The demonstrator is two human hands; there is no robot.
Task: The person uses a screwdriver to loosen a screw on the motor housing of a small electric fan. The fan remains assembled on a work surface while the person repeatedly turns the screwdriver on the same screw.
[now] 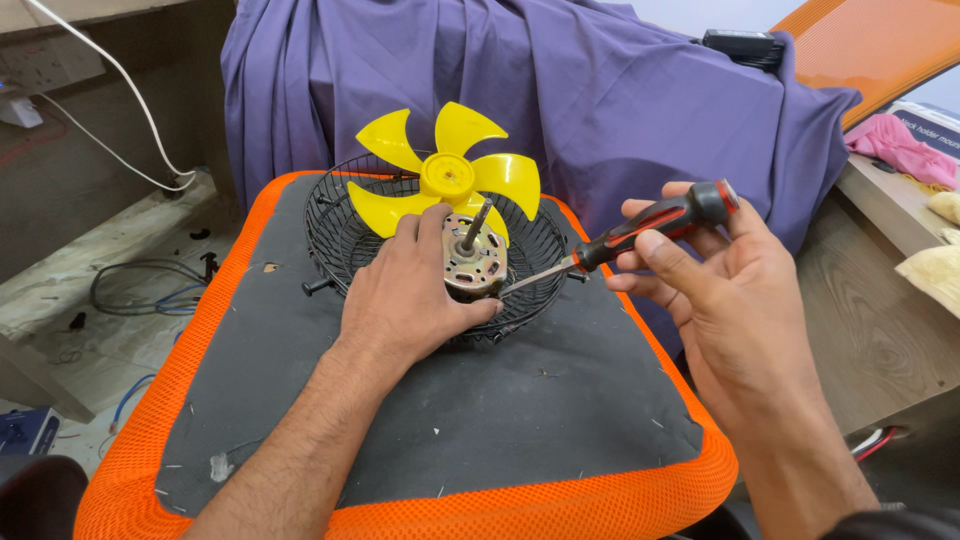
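My left hand [405,295] grips a round metal fan motor [476,265] whose shaft points up. The motor sits inside a black wire fan guard [335,235] lying on an orange-edged seat cushion [480,420]. A yellow fan blade [447,177] leans in the guard just behind the motor. My right hand [705,275] holds a red and black screwdriver [655,222] by its handle. Its metal tip touches the right side of the motor.
Purple cloth [560,90] hangs over the seat back behind the guard. A wooden surface [880,330] lies to the right, with a pink cloth [895,145] on it. White and blue cables [140,290] run over the floor at left.
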